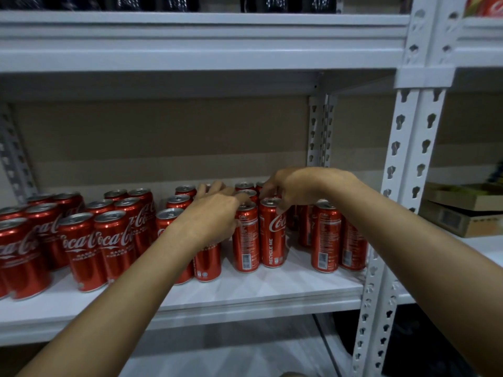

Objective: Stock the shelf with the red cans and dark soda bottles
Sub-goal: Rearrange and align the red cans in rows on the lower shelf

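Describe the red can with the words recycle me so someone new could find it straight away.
On the white metal shelf, look under the right hand, in the pair of cans near the middle. The red aluminium can is the right one of that pair. Only it shows RECYCLE ME running vertically up its side.

The dark bottles on the top white shelf (pixel 285 2) get chopped off by the frame edge. The left hand (pixel 215 213) covers a couple of red aluminium cans (pixel 207 261), and the leftmost red cans (pixel 19 257) run out of frame.

Cans (pixel 246 238) stand in rows on the shelf (pixel 272 292), boxes (pixel 460 213) rightward.
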